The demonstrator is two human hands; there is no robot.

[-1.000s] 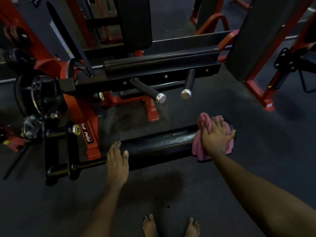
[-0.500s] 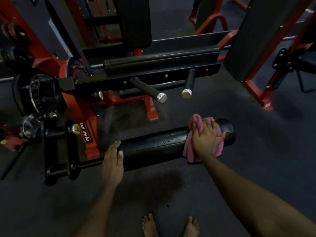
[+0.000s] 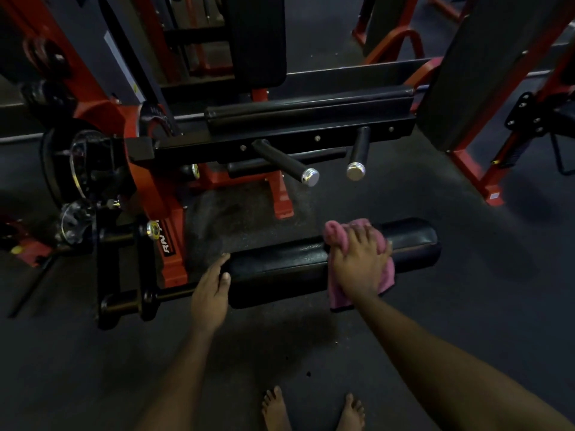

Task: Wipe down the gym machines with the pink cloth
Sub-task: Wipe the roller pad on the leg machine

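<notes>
A long black roller pad (image 3: pixel 280 265) of a red and black gym machine (image 3: pixel 149 194) lies low across the middle of the view. The pink cloth (image 3: pixel 337 236) is draped over the pad right of its middle. My right hand (image 3: pixel 361 262) lies on top of the cloth and presses it onto the pad, fingers spread over the far side. My left hand (image 3: pixel 210 290) rests with straight fingers against the pad's left end, where the pad meets its black bar. The pad's right end (image 3: pixel 417 241) is uncovered.
Two black handles with chrome caps (image 3: pixel 311 177) stick out toward me above the pad. Weight plates (image 3: pixel 62 169) hang on the left. Another red frame with a dark pad (image 3: pixel 485 73) stands at the right. My bare feet (image 3: pixel 311 412) stand on the dark floor.
My right hand has slid the pink cloth leftward along the roller pad, away from its right end, which now shows. My left hand has stayed at the pad's left end.
</notes>
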